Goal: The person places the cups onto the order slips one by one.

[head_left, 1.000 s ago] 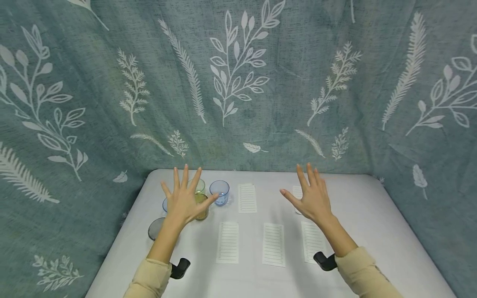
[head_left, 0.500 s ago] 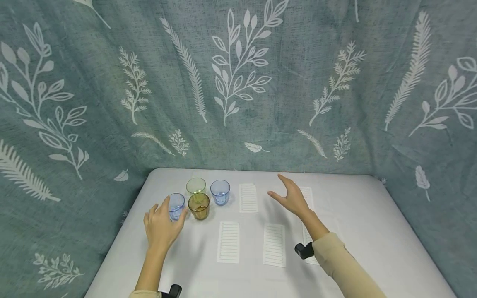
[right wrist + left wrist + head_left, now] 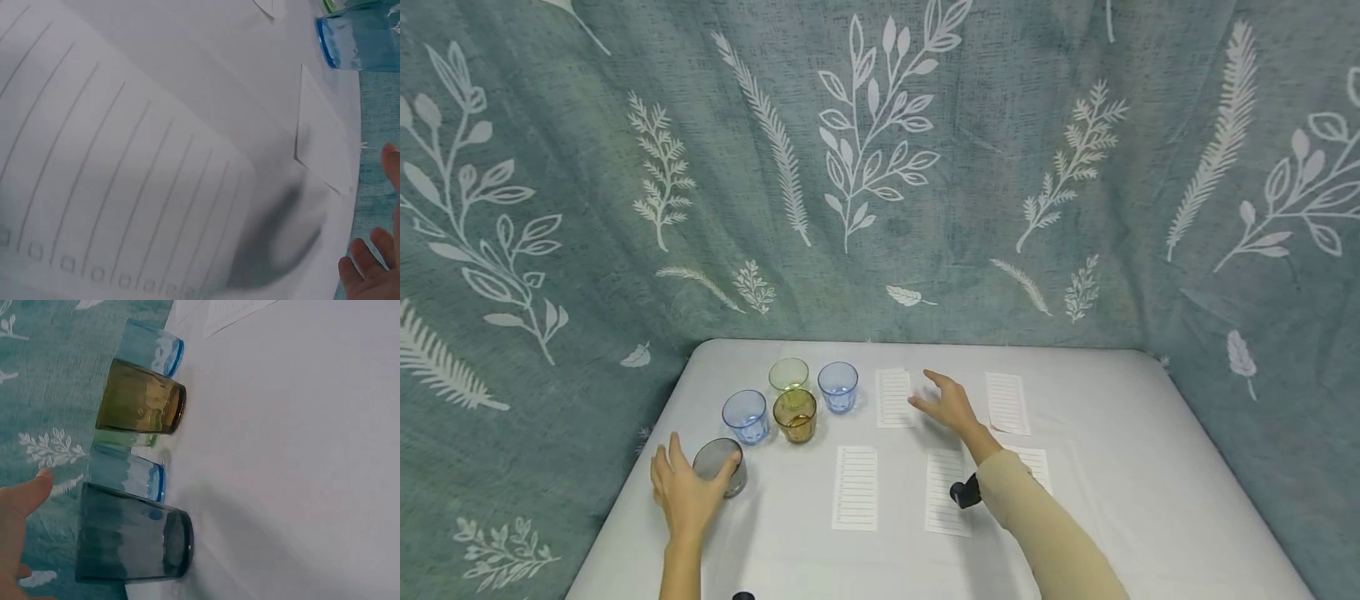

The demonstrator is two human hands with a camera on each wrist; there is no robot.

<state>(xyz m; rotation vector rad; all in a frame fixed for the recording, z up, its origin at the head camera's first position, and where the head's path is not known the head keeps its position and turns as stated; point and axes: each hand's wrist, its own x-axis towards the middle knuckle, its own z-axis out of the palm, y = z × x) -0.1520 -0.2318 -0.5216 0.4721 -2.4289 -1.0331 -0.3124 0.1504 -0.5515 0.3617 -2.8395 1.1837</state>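
Observation:
My left hand (image 3: 688, 493) hovers at the near left of the table with thumb and fingers spread around a smoky grey glass (image 3: 717, 458), partly covering it. The left wrist view shows the grey glass (image 3: 134, 537) upright, with the thumb (image 3: 34, 490) apart from it. Behind it stand two blue glasses (image 3: 746, 417), an amber glass (image 3: 795, 417) and a pale green glass (image 3: 787, 373). My right hand (image 3: 951, 407) holds nothing. It hangs over the table between two lined paper cards, its fingers loosely bent toward the left, near the back middle card (image 3: 892, 400).
Several lined white cards lie flat on the white table (image 3: 1150, 500), including a front left card (image 3: 855, 489), a front middle card (image 3: 946, 492) and a back right card (image 3: 1007, 403). A green leaf-patterned curtain (image 3: 970, 208) surrounds the table's back and sides.
Both hands were raised and spread wide. The left has come down and back to the grey glass; the right has lowered and moved left, uncovering the back right card. The glasses stay put.

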